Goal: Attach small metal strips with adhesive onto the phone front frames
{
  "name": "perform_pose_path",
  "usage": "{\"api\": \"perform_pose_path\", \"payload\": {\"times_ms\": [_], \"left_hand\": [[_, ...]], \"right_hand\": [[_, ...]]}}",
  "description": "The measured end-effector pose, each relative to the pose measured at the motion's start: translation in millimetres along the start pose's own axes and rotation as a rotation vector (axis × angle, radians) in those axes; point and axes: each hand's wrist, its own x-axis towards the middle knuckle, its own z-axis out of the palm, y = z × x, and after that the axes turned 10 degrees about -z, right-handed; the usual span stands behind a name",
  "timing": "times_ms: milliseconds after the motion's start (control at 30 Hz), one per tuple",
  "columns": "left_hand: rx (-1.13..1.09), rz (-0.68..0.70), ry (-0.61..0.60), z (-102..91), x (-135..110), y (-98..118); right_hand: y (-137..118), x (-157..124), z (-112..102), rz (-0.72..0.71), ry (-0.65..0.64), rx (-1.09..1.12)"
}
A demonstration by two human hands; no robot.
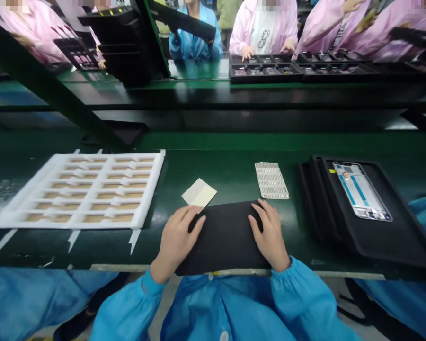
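A black mat [225, 237] lies on the green bench right in front of me. My left hand [177, 241] rests flat on its left edge, fingers stretched out. On the mat's right part lies my right hand [270, 232], also flat, with its fingers apart. Neither hand holds anything. A small pale yellow sheet [199, 193] lies just beyond my left fingertips. A white perforated strip [271, 180] lies just beyond my right hand.
A white foam tray [57, 166] with several tan parts stands at the left. Stacked black trays [394, 227] at the right hold a phone frame [361, 190]. Across the conveyor, people in pink and blue coats work over black trays [298, 68].
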Motion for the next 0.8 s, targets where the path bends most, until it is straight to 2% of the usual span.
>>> {"api": "perform_pose_path", "payload": {"times_ms": [100, 167, 333, 467, 567, 633, 700, 800], "left_hand": [[0.106, -0.072, -0.033, 4.9, 29, -2], [0.160, -0.083, -0.073, 9.7, 40, -1], [0.224, -0.040, -0.113, 21.7, 44, 19], [0.079, -0.083, -0.188, 21.2, 56, 29], [-0.095, -0.141, -0.082, 7.5, 75, 8], [-0.155, -0.135, 0.000, -2.2, 88, -17], [-0.142, -0.084, -0.011, -5.6, 100, -41], [-0.060, -0.009, -0.117, 2.7, 109, -64]], "right_hand": [[-1, -5, 2, 0.006, -0.013, -0.003], [1, -5, 1, 0.002, -0.004, -0.009], [-8, 7, -1, -0.036, 0.009, -0.020], [-34, 34, -10, -0.106, -0.016, -0.020], [-59, 62, -11, -0.162, -0.033, 0.013], [-74, 84, 0, -0.199, -0.081, 0.047], [-85, 105, 24, -0.225, -0.179, 0.067], [-92, 131, 68, -0.212, -0.330, 0.018]]}}
